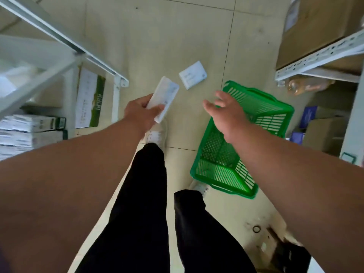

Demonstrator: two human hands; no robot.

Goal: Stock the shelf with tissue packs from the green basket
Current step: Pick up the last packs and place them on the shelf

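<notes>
Head view: my left hand (140, 113) grips one pack (164, 97), long axis pointing away. My right hand (226, 113), fingers spread and empty, hovers over the basket (262, 113), nearer the second pack (192, 75) on the floor ahead.

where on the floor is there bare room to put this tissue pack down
Bare tile lies beyond the loose tissue pack, between the left shelf and right shelf, and by the basket's near end. It is crowded round the feet, basket and loose pack. The left hand holds the held pack.
</notes>
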